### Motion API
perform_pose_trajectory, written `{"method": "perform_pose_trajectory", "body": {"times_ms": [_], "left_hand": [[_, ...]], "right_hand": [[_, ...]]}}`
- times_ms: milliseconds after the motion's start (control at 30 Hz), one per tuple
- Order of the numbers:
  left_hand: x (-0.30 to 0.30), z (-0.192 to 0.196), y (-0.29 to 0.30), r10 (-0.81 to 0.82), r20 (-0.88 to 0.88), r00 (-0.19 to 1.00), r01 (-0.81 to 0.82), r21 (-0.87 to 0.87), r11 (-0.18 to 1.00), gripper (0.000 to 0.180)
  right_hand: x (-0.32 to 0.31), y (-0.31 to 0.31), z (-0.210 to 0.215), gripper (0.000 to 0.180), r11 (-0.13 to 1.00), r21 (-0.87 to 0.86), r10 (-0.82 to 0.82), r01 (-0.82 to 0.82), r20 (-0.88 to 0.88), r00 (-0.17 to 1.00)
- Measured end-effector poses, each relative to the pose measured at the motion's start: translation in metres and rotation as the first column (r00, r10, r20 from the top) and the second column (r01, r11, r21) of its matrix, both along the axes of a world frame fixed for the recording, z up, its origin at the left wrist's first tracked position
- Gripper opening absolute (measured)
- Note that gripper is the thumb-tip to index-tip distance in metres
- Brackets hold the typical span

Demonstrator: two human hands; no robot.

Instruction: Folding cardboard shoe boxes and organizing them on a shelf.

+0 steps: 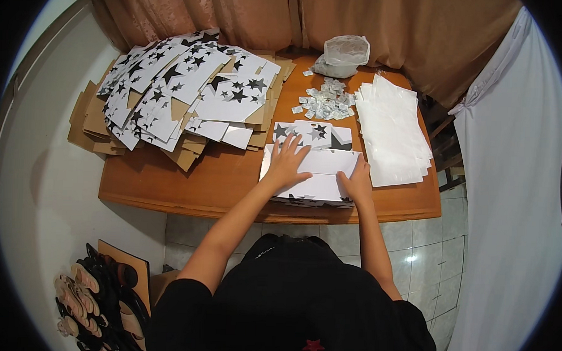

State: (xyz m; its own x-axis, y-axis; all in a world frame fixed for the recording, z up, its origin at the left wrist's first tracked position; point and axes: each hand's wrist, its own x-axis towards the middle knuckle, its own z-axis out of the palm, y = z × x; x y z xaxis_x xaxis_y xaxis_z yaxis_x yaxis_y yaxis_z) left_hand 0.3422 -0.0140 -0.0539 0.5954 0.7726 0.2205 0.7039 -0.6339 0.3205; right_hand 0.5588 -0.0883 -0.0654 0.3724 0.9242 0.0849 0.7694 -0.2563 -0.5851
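Observation:
A white cardboard box printed with black and grey stars sits near the table's front edge. Its upper white panels meet along a seam, and a star-printed flap lies on the far side. My left hand rests on the box's left part, fingers spread toward the far flap and thumb on the white panel. At the right end, my right hand grips the edge, its thumb on the top panel and its fingers along the side. The inside of the box is hidden.
Stacked flat star-printed cardboard pieces cover the table's left. Small silvery packets lie scattered beyond the box, before a translucent plastic bag. White sheets are piled at right. Shoes stand by the left wall.

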Motion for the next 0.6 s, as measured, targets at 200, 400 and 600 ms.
{"method": "perform_pose_trajectory", "body": {"times_ms": [200, 400, 600], "left_hand": [[0.012, 0.000, 0.034, -0.297, -0.064, 0.953, 0.295, -0.033, 0.955, 0.069], [0.018, -0.013, 0.040, -0.384, -0.248, 0.889, 0.419, 0.102, 0.902, 0.066], [0.017, 0.005, 0.043, -0.430, -0.229, 0.873, 0.428, -0.058, 0.902, 0.062]], "right_hand": [[0.002, -0.003, -0.006, 0.080, 1.000, 0.026, 0.011, -0.012, 0.012, 1.000], [-0.003, -0.010, 0.004, 0.075, 0.999, 0.027, -0.042, 0.044, -0.080, 0.996], [-0.002, -0.014, 0.006, 0.069, 0.994, 0.042, -0.094, 0.100, -0.136, 0.986]]}}
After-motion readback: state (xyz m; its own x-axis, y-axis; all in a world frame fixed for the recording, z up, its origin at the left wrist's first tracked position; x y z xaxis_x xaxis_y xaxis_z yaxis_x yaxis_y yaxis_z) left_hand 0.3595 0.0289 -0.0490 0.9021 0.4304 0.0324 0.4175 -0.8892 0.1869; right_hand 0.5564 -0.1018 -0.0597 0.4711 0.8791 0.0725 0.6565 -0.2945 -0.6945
